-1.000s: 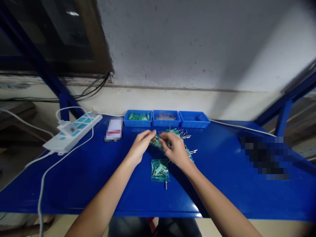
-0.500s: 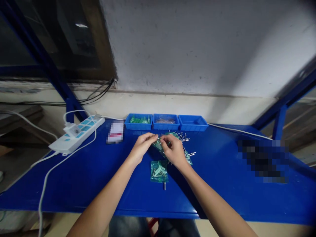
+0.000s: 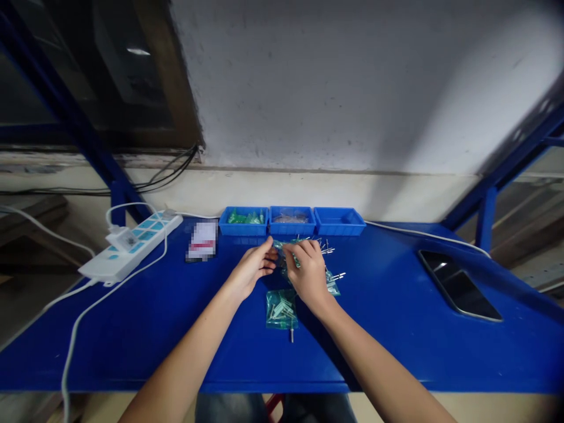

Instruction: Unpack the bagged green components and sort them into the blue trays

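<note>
Near the middle of the blue table, my left hand (image 3: 256, 269) has its thumb up and its fingers apart, beside a small green plastic bag (image 3: 279, 245). The fingers of my right hand (image 3: 307, 270) are pinched on that bag's edge. Under and behind my right hand lie more green bags and loose metal pins (image 3: 338, 277), partly hidden. Closer to me, a green bag of pins (image 3: 282, 309) lies flat, with a single metal pin (image 3: 291, 335) just below it.
Three blue bins stand along the back: one with green bags (image 3: 244, 230), one with brownish contents (image 3: 292, 229), one bare (image 3: 339, 228). A white power strip (image 3: 106, 265) with cables lies left, a card (image 3: 202, 240) beside it, a phone (image 3: 459, 285) right.
My left hand's thumb and fingers have come apart from their pinch near the bag. My right hand stays closed by the bag. The whole view has shifted slightly.
</note>
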`<state>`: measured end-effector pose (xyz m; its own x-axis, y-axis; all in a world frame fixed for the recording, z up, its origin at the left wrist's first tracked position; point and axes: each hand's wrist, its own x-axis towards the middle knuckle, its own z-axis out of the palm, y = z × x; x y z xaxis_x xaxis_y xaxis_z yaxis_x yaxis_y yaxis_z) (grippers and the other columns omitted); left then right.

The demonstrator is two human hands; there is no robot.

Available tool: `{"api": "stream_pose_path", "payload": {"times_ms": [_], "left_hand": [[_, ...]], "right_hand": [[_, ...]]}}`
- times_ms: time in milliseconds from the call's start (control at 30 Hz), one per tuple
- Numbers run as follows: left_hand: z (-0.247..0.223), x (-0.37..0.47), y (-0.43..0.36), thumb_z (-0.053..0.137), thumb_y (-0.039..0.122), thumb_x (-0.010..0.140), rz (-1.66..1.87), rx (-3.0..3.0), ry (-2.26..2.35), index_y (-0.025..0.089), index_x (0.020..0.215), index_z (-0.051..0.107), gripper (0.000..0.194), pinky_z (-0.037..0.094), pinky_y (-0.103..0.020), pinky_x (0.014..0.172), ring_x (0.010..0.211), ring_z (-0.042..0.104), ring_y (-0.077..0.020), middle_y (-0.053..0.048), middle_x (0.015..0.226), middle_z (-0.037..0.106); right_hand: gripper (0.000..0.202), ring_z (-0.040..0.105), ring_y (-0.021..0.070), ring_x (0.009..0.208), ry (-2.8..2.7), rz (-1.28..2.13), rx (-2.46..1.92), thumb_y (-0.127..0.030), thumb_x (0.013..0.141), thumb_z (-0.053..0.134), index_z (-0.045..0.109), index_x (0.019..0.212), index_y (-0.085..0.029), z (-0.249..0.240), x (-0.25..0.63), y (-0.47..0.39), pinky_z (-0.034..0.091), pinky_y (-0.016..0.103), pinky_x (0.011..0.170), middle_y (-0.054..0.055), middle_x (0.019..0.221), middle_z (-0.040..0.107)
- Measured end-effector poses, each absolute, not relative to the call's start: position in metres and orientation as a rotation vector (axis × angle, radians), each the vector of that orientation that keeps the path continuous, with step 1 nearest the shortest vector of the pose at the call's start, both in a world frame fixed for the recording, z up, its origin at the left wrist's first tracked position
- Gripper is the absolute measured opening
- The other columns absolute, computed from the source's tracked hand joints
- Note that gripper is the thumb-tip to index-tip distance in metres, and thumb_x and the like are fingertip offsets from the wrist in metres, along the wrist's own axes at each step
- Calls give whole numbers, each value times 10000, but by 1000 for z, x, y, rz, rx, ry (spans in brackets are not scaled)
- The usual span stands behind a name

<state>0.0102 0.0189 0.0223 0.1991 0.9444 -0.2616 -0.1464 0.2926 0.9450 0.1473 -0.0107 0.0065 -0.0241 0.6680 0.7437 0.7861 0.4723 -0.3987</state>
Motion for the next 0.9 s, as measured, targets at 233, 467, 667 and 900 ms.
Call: {"api": "stream_pose_path", "payload": {"times_ms": [233, 467, 667, 900], "left_hand": [[24, 9, 18, 688, 351, 698, 1062, 998, 946, 148, 810, 611, 245, 444, -259, 683, 706, 612, -136, -27, 775, 640], [21, 7, 21, 685, 341, 705, 1103, 1122, 886, 131, 874, 652, 271, 443, -259, 718, 735, 605, -136, -53, 822, 659], [19, 12, 18, 631, 331, 747, 1246, 1596, 1063, 190, 848, 679, 180, 439, -289, 745, 759, 609, -181, -43, 824, 680], [29, 18, 4, 585, 259, 783, 1149, 1958, 989, 254, 843, 704, 134, 429, -282, 729, 775, 606, -192, -33, 835, 677]], "right_hand": [[221, 472, 226, 844, -1751, -161, -1176, -134, 852, 482, 679, 893, -226, 3, 145, -10, 450, 371, 747, 78, 800, 582], [178, 503, 231, 949, -1677, -51, -1134, -169, 848, 491, 666, 869, -193, 7, 147, -10, 428, 392, 858, 97, 885, 600], [278, 596, 193, 776, -1314, 633, -1250, -435, 875, 446, 582, 948, -203, 9, 147, -6, 470, 334, 725, 45, 797, 639], [360, 583, 147, 701, -951, 1179, -1049, -512, 735, 593, 589, 889, -187, 12, 155, 4, 486, 245, 593, 20, 812, 602]]}}
